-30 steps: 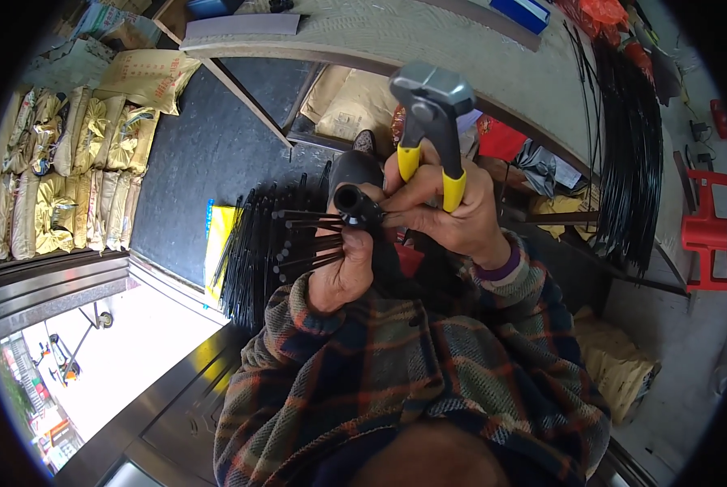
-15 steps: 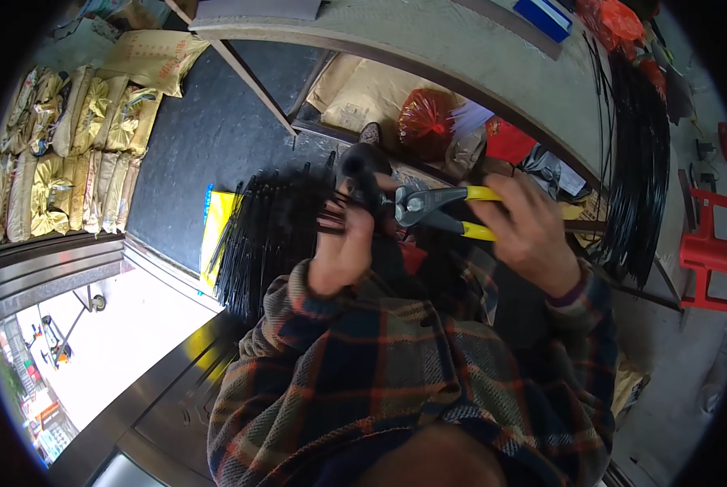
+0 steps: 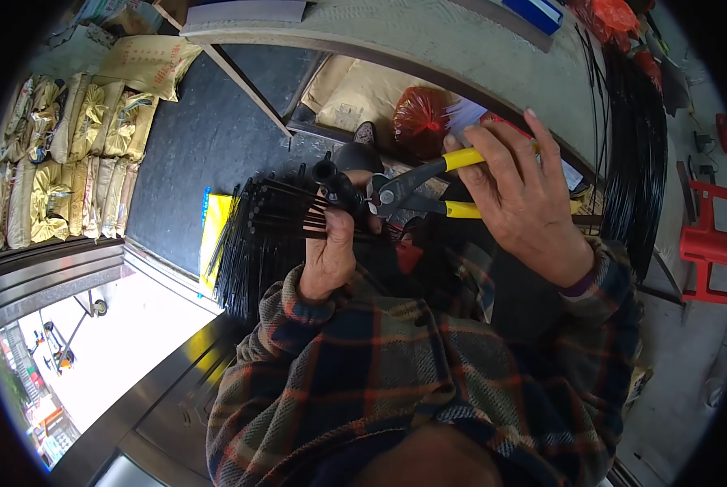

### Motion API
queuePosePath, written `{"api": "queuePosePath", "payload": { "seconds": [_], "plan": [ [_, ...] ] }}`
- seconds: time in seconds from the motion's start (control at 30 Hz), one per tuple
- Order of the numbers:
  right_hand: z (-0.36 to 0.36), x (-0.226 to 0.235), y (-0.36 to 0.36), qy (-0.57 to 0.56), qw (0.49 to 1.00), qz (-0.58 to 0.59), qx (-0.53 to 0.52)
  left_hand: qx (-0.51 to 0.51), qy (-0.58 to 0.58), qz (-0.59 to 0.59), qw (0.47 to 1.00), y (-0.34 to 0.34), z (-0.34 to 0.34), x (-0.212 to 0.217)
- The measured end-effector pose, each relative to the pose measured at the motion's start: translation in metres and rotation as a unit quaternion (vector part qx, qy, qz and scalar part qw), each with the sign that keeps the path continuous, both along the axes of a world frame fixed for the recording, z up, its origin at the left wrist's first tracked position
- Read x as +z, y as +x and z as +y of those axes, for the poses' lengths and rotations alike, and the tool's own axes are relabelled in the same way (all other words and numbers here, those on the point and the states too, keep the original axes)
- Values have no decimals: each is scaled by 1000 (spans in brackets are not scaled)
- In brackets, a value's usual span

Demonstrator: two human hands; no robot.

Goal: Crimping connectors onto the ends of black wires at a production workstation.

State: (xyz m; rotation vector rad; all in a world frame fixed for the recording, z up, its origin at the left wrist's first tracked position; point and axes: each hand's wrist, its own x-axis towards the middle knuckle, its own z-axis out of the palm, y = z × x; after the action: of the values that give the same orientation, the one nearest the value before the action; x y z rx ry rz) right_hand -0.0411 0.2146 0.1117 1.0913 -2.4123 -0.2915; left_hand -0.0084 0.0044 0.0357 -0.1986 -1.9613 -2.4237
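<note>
My left hand (image 3: 331,256) is closed round a bunch of thin black rods (image 3: 286,209) that stick out to its left. A black tubular fitting (image 3: 339,188) with a round open end stands just above its thumb; my fingers behind it are partly hidden. My right hand (image 3: 518,191) holds end-cutting pincers (image 3: 412,185) by their yellow handles, fingers loosely spread and the handles apart. The pincers' metal jaws meet the right side of the fitting. Whether they grip anything there is too small to tell.
More black rods (image 3: 238,260) lie left of my lap, beside a yellow sheet (image 3: 216,231). Ahead is a workbench (image 3: 428,40), with a red bag (image 3: 420,122) beneath it. Long black strands (image 3: 635,162) hang at its right end. A red stool (image 3: 704,243) stands further right.
Both hands have shifted slightly, the left one leftward. My right fingers have spread and lifted more. The pincers' jaws have come left with the fitting, and the rods' ends have stopped blurring.
</note>
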Motion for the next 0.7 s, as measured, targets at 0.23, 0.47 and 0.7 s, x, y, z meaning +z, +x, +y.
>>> {"api": "queuePosePath", "payload": {
  "seconds": [0.23,0.47,0.7],
  "plan": [
    [6,17,-1,76,995,-58,34,-14,1,36,999,2,-1,4],
    [-12,-20,-5,-80,965,-236,78,-39,0,-6,999,-1,-12,-5],
    [9,7,-19,-164,662,-731,10,-100,44,21,994,-4,-20,-13]
  ]
}}
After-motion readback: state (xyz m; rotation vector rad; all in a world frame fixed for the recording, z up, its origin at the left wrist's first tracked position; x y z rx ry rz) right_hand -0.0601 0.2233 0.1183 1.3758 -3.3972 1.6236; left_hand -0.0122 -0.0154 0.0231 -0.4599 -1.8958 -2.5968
